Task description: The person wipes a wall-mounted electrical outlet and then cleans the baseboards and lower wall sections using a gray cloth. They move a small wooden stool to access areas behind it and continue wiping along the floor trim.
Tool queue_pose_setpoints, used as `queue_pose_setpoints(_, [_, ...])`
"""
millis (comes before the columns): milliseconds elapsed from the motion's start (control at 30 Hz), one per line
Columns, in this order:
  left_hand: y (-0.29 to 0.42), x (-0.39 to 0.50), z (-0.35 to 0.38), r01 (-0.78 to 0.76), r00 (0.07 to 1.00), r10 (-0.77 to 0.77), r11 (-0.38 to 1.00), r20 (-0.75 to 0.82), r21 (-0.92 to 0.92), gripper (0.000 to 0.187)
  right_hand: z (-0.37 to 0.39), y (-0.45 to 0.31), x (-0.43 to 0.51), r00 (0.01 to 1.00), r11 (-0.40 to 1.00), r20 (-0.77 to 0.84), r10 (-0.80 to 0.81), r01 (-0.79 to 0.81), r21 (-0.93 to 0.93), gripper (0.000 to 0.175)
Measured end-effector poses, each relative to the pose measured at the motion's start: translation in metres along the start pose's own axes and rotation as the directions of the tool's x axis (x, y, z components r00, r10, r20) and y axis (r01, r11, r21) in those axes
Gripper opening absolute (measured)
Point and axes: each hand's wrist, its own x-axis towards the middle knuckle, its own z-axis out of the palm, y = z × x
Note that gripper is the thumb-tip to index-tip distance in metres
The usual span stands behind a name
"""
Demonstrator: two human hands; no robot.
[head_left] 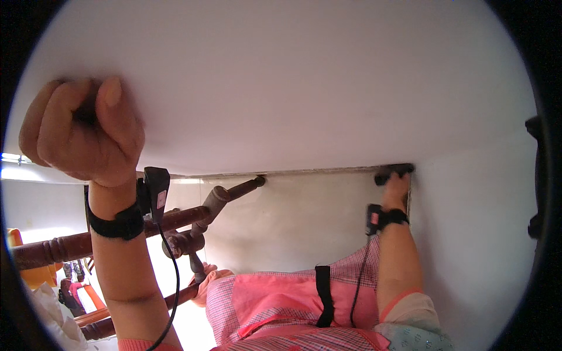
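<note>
My left hand [83, 127] is raised at the upper left, its curled fingers against the white wall [285, 87]. A dark gap shows between thumb and fingers; whether anything is inside is hidden. Low at the right, my right hand [397, 191] grips a small dark object [386, 174], too unclear to name further. That object is at the foot of the wall, in the corner where the right-hand wall [474, 210] meets it. Both wrists wear black straps with small cabled devices, the left device [156, 193] and the right device [373, 219].
Dark brown turned-wood furniture [189, 219] stands at the left, one leg reaching the wall's base. Pale floor [281, 219] lies between it and my right hand. A pink checked garment [281, 302] covers my lap. White crumpled material [55, 316] lies lower left.
</note>
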Motion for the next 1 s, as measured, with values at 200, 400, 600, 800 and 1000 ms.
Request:
queue_pose_setpoints(200, [-0.002,0.000,0.005,-0.053,0.998,0.052,0.998,-0.043,-0.022,0.023,0.141,-0.029,-0.162,0.731,0.994,0.681,0.048,0.029,-0.101,0.029])
queue_pose_setpoints(400, [-0.001,0.007,0.006,-0.142,0.988,0.140,0.989,-0.057,-0.027,0.027,0.063,-0.007,-0.063,0.998,0.972,0.036,0.060,-0.066,0.224,0.027])
queue_pose_setpoints(600, [-0.010,0.017,0.000,-0.131,0.991,0.131,0.981,-0.006,-0.142,0.031,0.085,-0.017,-0.070,0.988,0.895,0.011,0.156,-0.146,0.422,0.033])
queue_pose_setpoints(800, [-0.010,0.018,0.000,-0.058,0.995,0.076,0.963,0.058,-0.264,0.036,0.194,-0.051,-0.237,0.540,0.801,0.794,-0.281,0.587,-0.115,0.023])
queue_pose_setpoints(1000, [0.000,0.010,-0.001,-0.031,0.994,0.058,0.965,0.097,-0.261,0.035,0.198,-0.057,-0.216,0.079,-0.023,0.713,-0.697,0.991,-0.133,0.013])
